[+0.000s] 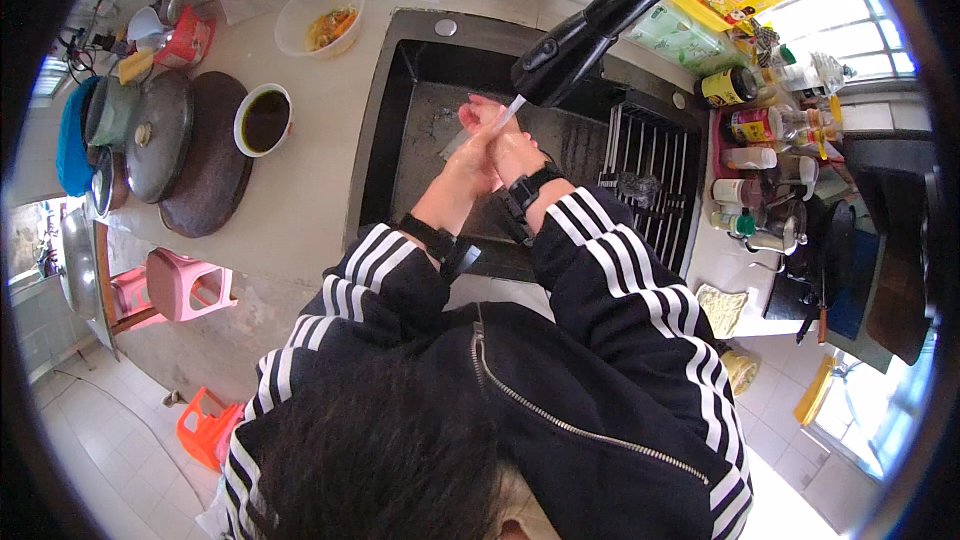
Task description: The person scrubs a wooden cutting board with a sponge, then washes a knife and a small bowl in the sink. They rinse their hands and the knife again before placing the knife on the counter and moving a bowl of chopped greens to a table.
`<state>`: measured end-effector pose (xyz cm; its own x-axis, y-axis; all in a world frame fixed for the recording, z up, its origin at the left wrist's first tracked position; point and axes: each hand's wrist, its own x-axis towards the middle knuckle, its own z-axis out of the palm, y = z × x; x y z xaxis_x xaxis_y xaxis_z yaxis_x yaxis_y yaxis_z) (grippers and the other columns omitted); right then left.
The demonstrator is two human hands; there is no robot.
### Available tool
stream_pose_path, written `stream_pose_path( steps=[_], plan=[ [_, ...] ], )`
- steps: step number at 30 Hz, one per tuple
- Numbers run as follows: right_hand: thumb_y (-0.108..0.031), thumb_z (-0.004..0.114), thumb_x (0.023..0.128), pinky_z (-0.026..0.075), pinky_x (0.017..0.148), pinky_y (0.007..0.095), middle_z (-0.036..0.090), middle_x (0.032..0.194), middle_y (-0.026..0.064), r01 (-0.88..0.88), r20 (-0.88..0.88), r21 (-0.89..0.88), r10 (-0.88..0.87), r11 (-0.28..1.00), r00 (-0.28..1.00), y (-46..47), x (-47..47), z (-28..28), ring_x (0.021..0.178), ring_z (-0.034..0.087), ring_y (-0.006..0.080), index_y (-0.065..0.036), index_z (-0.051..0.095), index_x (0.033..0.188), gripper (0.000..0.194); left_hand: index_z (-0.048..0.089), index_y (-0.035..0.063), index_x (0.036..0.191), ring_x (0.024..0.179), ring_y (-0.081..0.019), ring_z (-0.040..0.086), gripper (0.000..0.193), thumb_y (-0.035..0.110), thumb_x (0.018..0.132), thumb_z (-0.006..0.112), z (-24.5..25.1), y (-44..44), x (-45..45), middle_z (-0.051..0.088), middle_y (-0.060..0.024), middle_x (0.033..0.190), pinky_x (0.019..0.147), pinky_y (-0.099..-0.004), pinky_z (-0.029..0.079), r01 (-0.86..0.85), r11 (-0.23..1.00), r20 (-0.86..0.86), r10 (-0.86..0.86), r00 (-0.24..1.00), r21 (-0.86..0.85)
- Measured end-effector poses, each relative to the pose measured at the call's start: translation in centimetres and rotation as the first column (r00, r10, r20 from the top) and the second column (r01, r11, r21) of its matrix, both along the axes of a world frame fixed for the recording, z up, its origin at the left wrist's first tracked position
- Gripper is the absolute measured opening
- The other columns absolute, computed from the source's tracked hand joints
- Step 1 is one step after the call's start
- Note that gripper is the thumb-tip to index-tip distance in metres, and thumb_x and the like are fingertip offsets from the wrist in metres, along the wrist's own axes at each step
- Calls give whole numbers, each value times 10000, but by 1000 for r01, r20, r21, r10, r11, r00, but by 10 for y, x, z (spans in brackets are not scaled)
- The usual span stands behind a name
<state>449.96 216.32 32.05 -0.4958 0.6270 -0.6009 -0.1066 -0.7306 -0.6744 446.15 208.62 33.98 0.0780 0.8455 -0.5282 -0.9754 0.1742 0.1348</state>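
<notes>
My left hand (474,159) lies across my right hand (520,152) and is wrapped around it near the wrist, over a black sink (427,120). The fingers of my right hand point away from me and look curled, partly hidden behind the left. A thin stream of water (510,114) runs from the black faucet (559,64) onto both hands. Both look wet. Each wrist wears a black strap, and the right one carries a watch-like device (529,186). Neither hand appears to hold an object.
A metal rack (652,180) with a scouring pad (637,189) spans the sink's right side. Bottles and jars (750,124) crowd the counter beyond. To the left are a bowl of dark liquid (265,120), a plastic bowl of food scraps (322,19) and pot lids (159,136).
</notes>
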Motion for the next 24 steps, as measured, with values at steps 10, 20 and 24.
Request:
stream_pose_path(
  steps=[10,20,24],
  plan=[
    [-88,494,969,485,775,291,604,1128,39,-129,-99,26,131,991,986,-50,26,-7,937,590,181,-59,516,1265,299,567,55,866,746,-242,622,274,302,985,556,-50,19,-24,613,-88,793,637,-423,521,-258,865,-437,51,898,-429],
    [-586,462,951,476,817,392,576,1171,87,-160,147,2,158,987,976,-38,44,32,1026,555,233,-143,539,1283,559,681,89,999,795,-237,616,544,607,891,556,-26,26,6,649,-86,851,688,-405,456,-49,959,-781,-195,593,-278],
    [-667,530,876,470,829,376,587,1130,91,-144,-143,-307,104,941,984,-24,29,27,1010,565,234,-145,596,1227,633,618,186,1146,834,-218,590,448,546,880,590,1,25,12,625,-52,938,706,-372,472,104,941,-394,-234,889,-322]
  ],
)
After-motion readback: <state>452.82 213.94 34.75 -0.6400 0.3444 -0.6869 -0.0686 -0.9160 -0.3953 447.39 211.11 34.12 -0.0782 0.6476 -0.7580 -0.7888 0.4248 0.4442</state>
